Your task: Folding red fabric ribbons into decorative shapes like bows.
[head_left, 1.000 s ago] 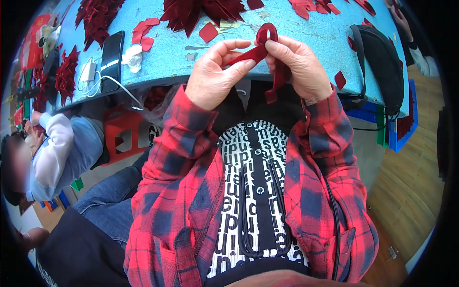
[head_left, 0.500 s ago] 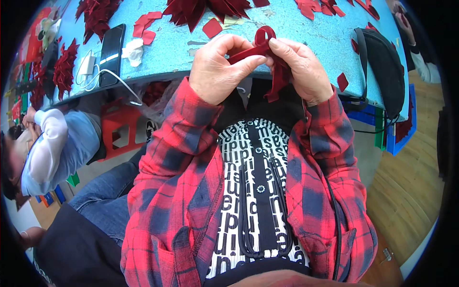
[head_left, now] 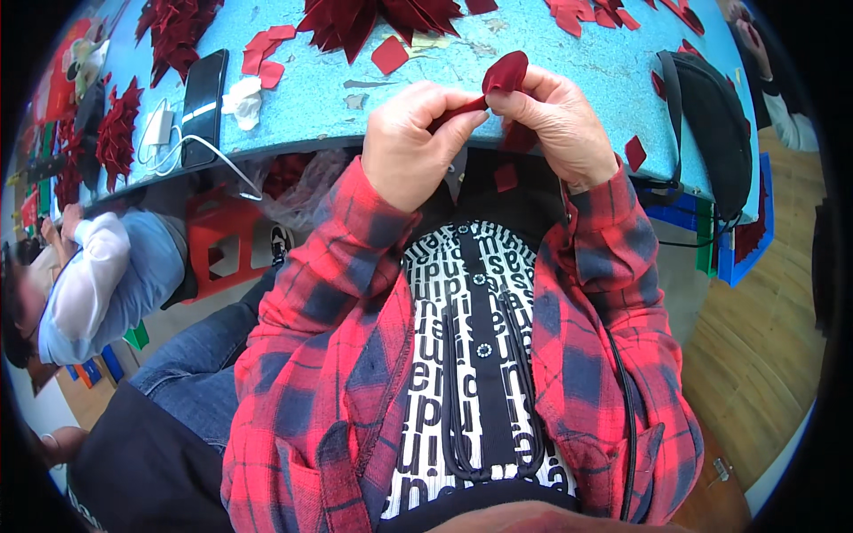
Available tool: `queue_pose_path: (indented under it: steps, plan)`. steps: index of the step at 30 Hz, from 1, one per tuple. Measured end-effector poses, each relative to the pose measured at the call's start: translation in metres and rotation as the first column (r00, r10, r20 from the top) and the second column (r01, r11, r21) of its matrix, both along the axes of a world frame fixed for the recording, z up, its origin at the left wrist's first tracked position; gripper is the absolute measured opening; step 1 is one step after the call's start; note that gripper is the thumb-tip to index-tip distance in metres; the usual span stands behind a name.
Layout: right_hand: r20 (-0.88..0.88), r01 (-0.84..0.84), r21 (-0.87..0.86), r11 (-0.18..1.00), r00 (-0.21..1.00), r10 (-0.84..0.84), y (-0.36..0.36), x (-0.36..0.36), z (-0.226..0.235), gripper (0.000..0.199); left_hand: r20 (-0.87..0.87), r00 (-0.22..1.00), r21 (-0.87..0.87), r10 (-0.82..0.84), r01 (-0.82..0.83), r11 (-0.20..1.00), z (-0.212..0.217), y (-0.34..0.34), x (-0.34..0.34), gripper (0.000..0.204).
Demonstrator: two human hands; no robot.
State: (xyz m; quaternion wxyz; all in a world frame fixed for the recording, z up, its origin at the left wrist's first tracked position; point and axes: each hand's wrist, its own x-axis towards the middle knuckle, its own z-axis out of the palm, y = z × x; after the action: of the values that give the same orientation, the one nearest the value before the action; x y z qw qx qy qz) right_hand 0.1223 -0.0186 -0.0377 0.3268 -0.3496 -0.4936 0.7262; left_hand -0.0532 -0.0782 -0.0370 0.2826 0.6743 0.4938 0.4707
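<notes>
Dark red velvet fabric (head_left: 505,73) is stretched between my two hands over the table's near edge, its upper part rounded and folded like a petal. My left hand (head_left: 409,147) pinches a narrow strip of it between thumb and fingers. Thumb and forefinger of my right hand (head_left: 569,133) grip the rounded part; the other fingers curl behind, partly hidden. More dark red cloth hangs beneath the right fingers, and a small red piece (head_left: 506,178) shows lower down against black cloth; whether the two join, I cannot tell.
On the blue table (head_left: 338,115) are a large dark red velvet flower (head_left: 382,22), loose red cut pieces (head_left: 389,55), a black phone (head_left: 205,107) with a white cable, a crumpled tissue (head_left: 243,102) and a black bag (head_left: 711,133). Another person (head_left: 124,258) sits at left.
The small ribbon loop and hanging tail between my hands have given way to a rounded fold at the right fingertips. My left hand has shifted slightly right and down.
</notes>
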Motion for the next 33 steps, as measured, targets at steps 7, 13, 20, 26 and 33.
queue_pose_path:
  steps: [7,13,20,26,33]
  plan:
    - [0.046,-0.012,0.02,1.0,0.999,0.011,0.002,0.001,0.008,0.019,0.027,0.999,0.017,0.038,-0.038,0.999,0.0,-0.008,0.003,0.013]
    - [-0.029,-0.06,-0.035,0.998,0.998,0.059,0.004,-0.002,0.019,0.017,0.72,0.684,-0.446,0.119,0.324,0.834,0.005,-0.009,0.006,0.018]
    - [-0.249,-0.135,-0.211,0.968,0.965,0.08,-0.003,0.0,0.054,0.015,0.989,0.149,-0.081,-0.01,0.591,0.803,0.007,-0.006,0.022,0.024]
    - [-0.326,-0.168,-0.178,0.97,0.94,0.103,0.001,0.013,0.069,0.016,0.992,0.072,0.031,-0.101,0.64,0.768,0.019,-0.002,0.028,0.025]
    - [-0.366,-0.2,-0.269,0.942,0.926,0.092,0.015,0.025,0.073,0.023,0.999,0.009,-0.041,0.046,0.638,0.769,0.032,0.011,0.037,0.025]
